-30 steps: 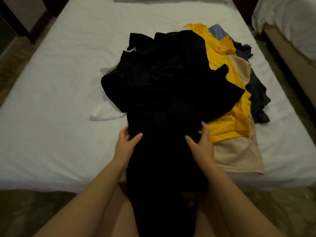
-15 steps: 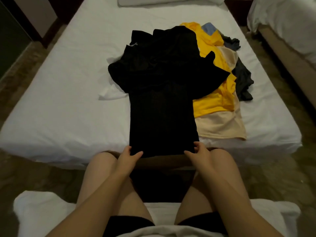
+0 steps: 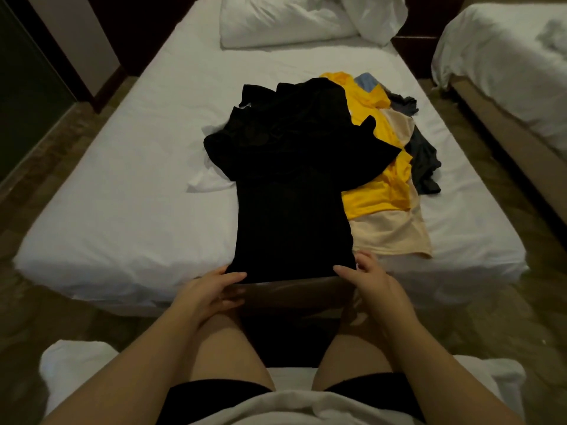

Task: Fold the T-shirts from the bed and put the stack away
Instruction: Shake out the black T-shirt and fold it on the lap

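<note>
A black T-shirt (image 3: pixel 291 185) lies spread lengthwise on the white bed (image 3: pixel 122 210), its hem at the near edge. My left hand (image 3: pixel 208 289) grips the hem's left corner, thumb on top. My right hand (image 3: pixel 371 280) holds the right corner the same way. Under and to the right of the black shirt lies a pile: a yellow shirt (image 3: pixel 380 191), a beige shirt (image 3: pixel 392 234), a dark grey shirt (image 3: pixel 426 161) and a bit of blue cloth (image 3: pixel 366 81). A white garment (image 3: pixel 205 182) pokes out at the left.
Pillows (image 3: pixel 285 23) and crumpled bedding lie at the head of the bed. A second bed (image 3: pixel 503 65) stands to the right across a narrow floor gap. I sit on a white-covered seat (image 3: pixel 76 372) facing the bed's foot, knees against it.
The view has pulled back and I have sat down. Both hands slid down the black shirt to its hem, drawing it straight toward the near edge of the bed.
</note>
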